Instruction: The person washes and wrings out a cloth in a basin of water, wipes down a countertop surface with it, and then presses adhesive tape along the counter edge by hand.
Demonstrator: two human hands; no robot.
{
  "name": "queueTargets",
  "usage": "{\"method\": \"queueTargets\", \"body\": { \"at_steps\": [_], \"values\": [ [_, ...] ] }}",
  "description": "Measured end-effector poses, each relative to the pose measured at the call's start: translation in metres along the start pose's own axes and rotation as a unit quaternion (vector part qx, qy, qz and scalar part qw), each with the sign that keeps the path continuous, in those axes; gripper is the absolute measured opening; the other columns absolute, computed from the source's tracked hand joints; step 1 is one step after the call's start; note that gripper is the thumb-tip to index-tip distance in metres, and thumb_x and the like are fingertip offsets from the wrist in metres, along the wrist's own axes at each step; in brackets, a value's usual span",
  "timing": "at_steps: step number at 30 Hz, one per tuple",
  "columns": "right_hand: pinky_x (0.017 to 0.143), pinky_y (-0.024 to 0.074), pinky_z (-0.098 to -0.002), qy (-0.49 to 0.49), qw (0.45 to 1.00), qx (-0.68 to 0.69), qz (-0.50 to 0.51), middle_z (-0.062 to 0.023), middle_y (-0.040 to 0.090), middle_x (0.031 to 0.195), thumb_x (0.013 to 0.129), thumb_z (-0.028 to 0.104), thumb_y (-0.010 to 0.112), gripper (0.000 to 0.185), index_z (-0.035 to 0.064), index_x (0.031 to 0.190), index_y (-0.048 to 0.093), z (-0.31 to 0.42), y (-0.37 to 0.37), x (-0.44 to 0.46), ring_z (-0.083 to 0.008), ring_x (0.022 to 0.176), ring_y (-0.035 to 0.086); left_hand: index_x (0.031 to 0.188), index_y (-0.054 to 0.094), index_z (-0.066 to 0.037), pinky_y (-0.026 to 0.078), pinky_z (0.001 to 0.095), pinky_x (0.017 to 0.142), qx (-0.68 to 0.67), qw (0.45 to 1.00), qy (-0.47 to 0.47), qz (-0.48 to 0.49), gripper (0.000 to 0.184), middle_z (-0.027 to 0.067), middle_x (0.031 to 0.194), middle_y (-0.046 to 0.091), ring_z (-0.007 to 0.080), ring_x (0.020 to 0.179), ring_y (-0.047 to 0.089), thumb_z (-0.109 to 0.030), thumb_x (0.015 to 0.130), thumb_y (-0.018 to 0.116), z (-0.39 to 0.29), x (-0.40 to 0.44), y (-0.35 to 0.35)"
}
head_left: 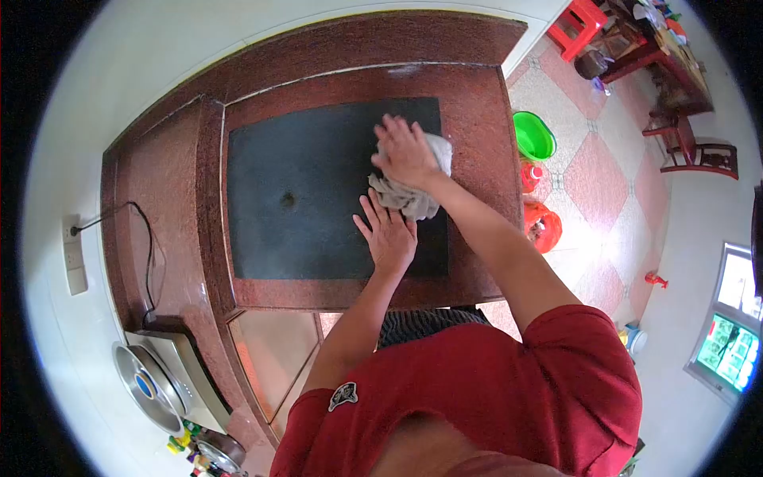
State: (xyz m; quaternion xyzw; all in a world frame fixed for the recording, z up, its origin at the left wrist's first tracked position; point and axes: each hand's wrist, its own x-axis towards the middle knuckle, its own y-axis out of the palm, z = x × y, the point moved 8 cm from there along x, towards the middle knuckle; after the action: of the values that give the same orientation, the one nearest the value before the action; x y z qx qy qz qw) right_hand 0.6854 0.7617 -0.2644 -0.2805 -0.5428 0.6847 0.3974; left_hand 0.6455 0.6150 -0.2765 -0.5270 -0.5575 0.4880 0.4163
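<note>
A crumpled grey and white cloth (409,199) lies on the right part of a dark rectangular mat (310,167) on the red stone counter. My right hand (407,153) rests flat on the cloth with its fingers spread, slightly blurred, the fingertips reaching over the mat. Just below it, my left hand (389,238) lies on the mat, fingers apart, its fingertips at the cloth's lower edge. A small round dark mark shows on the mat to the left.
A black cable (147,230) runs over the left counter from a wall socket (74,254). Near the lower left stands a cooker with a metal pan (147,387). On the floor at right are a green basin (532,136), a red bottle (531,176) and an orange-red bag (543,228).
</note>
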Motion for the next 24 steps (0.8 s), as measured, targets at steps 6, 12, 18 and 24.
{"method": "queueTargets", "body": {
  "at_steps": [6, 12, 18, 24],
  "values": [
    [0.109, 0.0274, -0.0526, 0.029, 0.989, 0.126, -0.065, -0.0122, 0.031, 0.152, 0.090, 0.034, 0.059, 0.064, 0.0054, 0.143, 0.038, -0.046, 0.006, -0.066, -0.0314, 0.140, 0.027, 0.147, 0.029, 0.002, 0.009, 0.0651, 0.111, -0.021, 1.000, -0.008, 0.017, 0.069, 0.0246, 0.157, 0.012, 0.0438, 0.145, 0.007, -0.035, 0.093, 0.052, 0.001, 0.004, -0.001],
    [0.097, 0.0387, -0.0516, 0.213, 0.971, 0.016, -0.109, -0.0071, 0.037, 0.148, 0.090, 0.036, 0.058, 0.059, 0.0128, 0.142, 0.041, -0.097, -0.001, -0.033, -0.0304, 0.130, 0.038, 0.146, 0.028, 0.004, 0.008, 0.0655, 0.112, -0.029, 0.999, -0.006, 0.016, 0.067, 0.0254, 0.156, 0.011, 0.0444, 0.145, 0.007, -0.034, 0.094, 0.049, 0.002, 0.001, 0.002],
    [0.095, 0.0390, -0.0541, 0.326, 0.944, 0.057, -0.007, -0.0048, 0.051, 0.136, 0.094, 0.045, 0.050, 0.040, 0.0297, 0.131, 0.055, -0.159, 0.008, 0.047, -0.0301, 0.124, 0.047, 0.133, 0.045, 0.007, 0.010, 0.0665, 0.110, -0.020, 1.000, 0.006, 0.005, 0.059, 0.0270, 0.155, 0.014, 0.0457, 0.144, 0.010, -0.040, 0.097, 0.044, 0.003, -0.001, 0.005],
    [0.099, 0.0367, -0.0540, 0.238, 0.948, 0.206, -0.047, -0.0049, 0.053, 0.137, 0.089, 0.045, 0.059, 0.042, 0.0270, 0.127, 0.060, -0.182, 0.029, 0.040, -0.0286, 0.128, 0.046, 0.130, 0.049, 0.007, 0.013, 0.0668, 0.110, -0.032, 0.998, 0.012, -0.050, 0.058, 0.0276, 0.154, 0.019, 0.0459, 0.143, 0.014, -0.040, 0.097, 0.045, 0.003, 0.003, -0.005]
  ]
}}
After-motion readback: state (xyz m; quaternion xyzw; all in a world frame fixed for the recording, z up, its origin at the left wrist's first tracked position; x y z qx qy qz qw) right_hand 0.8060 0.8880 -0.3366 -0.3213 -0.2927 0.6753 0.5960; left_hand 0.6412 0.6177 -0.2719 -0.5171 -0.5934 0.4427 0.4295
